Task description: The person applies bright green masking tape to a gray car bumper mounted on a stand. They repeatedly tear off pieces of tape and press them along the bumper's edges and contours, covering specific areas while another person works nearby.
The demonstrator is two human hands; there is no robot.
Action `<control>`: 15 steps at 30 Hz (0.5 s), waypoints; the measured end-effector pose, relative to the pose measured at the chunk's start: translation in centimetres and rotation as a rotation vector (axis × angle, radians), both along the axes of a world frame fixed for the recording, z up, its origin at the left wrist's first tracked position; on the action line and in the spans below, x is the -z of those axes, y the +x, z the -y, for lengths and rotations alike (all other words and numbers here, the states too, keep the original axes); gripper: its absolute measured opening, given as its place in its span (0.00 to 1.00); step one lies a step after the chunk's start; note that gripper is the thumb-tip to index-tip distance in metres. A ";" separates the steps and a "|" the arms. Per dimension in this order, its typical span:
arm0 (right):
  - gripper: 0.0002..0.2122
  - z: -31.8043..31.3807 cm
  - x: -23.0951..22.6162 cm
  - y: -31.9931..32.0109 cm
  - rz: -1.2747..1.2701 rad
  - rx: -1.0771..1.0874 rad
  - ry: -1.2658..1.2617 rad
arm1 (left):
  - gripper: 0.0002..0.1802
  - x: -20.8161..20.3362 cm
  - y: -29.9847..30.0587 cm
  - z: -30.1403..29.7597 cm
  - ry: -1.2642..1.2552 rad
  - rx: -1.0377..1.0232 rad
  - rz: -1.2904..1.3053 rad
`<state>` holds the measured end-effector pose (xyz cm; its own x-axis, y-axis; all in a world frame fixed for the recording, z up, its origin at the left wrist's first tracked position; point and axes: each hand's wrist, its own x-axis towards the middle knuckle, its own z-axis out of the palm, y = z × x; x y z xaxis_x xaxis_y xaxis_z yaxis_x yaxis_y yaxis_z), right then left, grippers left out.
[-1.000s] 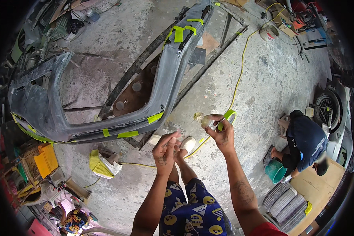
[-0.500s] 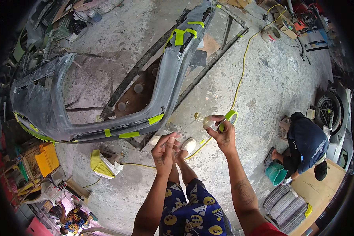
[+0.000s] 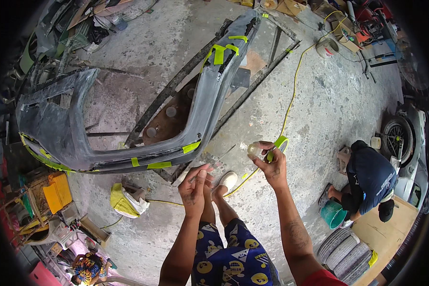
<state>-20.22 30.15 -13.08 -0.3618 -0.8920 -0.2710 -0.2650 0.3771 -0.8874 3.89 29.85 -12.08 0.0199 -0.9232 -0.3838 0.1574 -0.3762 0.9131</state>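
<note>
In my right hand [image 3: 273, 168] are a roll of lime-green masking tape [image 3: 281, 144], hung over the fingers, and a small translucent yellowish round piece [image 3: 254, 149] that looks like a roll of clear tape. Thumb and fingers pinch this piece. My left hand [image 3: 194, 186] is raised at about the same height, with thumb and fingers pressed together; anything between them is too fine to make out. Beyond both hands lies a grey sanded car bumper [image 3: 143, 157] with lime-green tape strips [image 3: 159, 165] along its edge. Neither hand touches it.
A yellow cable [image 3: 293, 95] crosses the floor near my feet. A yellow-and-white bag [image 3: 126, 199] lies to the left. At the right another person [image 3: 371, 174] bends beside a teal bucket [image 3: 333, 214], near stacked tires [image 3: 343, 252]. A white bucket [image 3: 327, 47] stands farther back.
My left hand has shifted slightly left and down, a little farther from the right one. The right hand stays almost in place with its rolls. The bumper appears slightly shifted in view.
</note>
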 end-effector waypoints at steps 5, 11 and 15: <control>0.15 -0.3 -0.8 -0.4 0.109 0.032 -0.074 | 0.16 -3.7 0.3 1.0 -0.005 -0.023 -0.009; 0.18 0.4 -4.3 -0.3 0.251 0.119 -0.160 | 0.14 -8.8 0.6 3.9 -0.094 -0.026 -0.116; 0.18 1.4 -7.5 0.4 0.246 0.133 -0.212 | 0.13 -12.2 -0.1 6.3 -0.178 0.025 -0.124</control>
